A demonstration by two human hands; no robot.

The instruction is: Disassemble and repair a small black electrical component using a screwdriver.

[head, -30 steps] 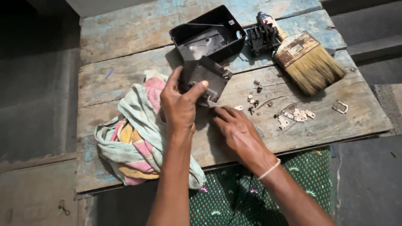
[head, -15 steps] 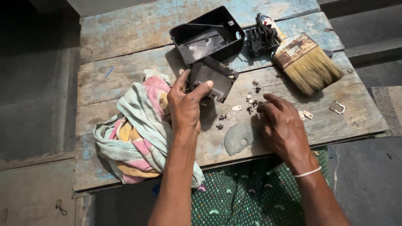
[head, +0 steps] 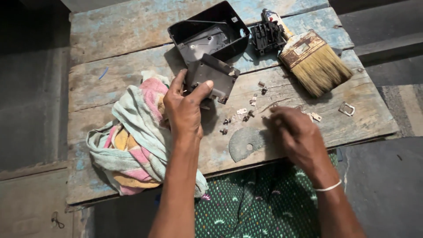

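My left hand (head: 184,110) grips a flat black plastic cover plate (head: 213,76) and holds it tilted just above the wooden bench. My right hand (head: 296,134) hovers low over the planks to the right, fingers curled and blurred, beside small loose metal screws and clips (head: 246,112). A round grey disc with a centre hole (head: 245,143) lies just left of that hand. Whether its fingertips pinch a small part is hidden. Behind the plate sits an open black plastic housing (head: 207,31).
A striped, pastel cloth (head: 132,145) is bunched at the left of the worn wooden bench (head: 110,83). A wide paintbrush (head: 315,59) and a black finned component (head: 266,35) lie at the back right. A small metal bracket (head: 346,108) rests near the right edge.
My right hand has moved from under the plate out to the right, uncovering the grey disc, then drew back a little toward the front edge. The left hand keeps holding the plate.
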